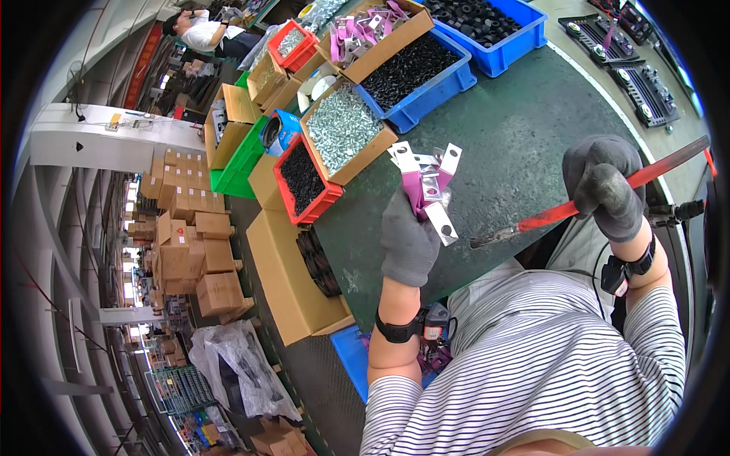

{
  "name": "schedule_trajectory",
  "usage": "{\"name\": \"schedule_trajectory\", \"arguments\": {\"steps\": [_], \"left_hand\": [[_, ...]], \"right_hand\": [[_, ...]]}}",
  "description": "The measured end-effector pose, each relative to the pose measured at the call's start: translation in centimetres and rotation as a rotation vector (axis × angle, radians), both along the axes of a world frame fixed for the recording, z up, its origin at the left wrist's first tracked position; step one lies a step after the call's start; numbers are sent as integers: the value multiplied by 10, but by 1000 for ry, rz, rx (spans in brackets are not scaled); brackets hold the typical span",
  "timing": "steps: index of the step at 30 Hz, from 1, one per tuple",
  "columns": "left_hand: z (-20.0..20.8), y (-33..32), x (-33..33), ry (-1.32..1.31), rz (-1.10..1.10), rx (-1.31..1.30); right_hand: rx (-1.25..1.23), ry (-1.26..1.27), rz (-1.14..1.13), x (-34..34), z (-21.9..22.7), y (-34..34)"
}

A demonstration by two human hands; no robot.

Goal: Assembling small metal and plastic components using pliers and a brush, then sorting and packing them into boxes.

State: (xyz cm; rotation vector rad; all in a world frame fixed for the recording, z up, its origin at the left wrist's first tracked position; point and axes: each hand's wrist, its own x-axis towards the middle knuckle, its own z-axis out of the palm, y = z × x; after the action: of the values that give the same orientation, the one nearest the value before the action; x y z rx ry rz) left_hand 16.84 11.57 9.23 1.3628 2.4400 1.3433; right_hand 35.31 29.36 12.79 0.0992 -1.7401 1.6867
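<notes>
My left hand [411, 242], in a grey glove, is closed around a bunch of metal strips [413, 186] with purple sleeves and holed silver ends, which fan out above the fist. My right hand [606, 182], gloved too, grips a long red-handled tool [549, 216] held at a slant. Its greyish, worn tip points left, close to the strips but apart from them; I cannot tell whether that tip is bristle or metal. Both hands are over the near part of the dark green worktable [487, 144].
Blue bins [487, 57] of black parts line the table's far side. A carton of silver screws [342, 125], a red bin of black pieces [300, 178] and a carton of purple strips [365, 30] stand left. Black trays with fittings [642, 95] lie far right. An open carton [293, 281] is beside the table.
</notes>
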Motion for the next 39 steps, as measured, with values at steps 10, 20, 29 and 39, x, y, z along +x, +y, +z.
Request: {"name": "schedule_trajectory", "arguments": {"steps": [10,20,29,39], "left_hand": [[-8,5,-7,38,-57,57],[-34,-5,-10,-416,21,55],[-26,-13,-10,-250,-81,2],[-35,-19,-16,-253,-173,13]], "right_hand": [[-126,-5,-52,-10,-6,-4],[-186,60,-102,-21,-15,15],[-233,-38,-20,-33,-19,9],[-211,-68,-45,-39,-16,8]]}}
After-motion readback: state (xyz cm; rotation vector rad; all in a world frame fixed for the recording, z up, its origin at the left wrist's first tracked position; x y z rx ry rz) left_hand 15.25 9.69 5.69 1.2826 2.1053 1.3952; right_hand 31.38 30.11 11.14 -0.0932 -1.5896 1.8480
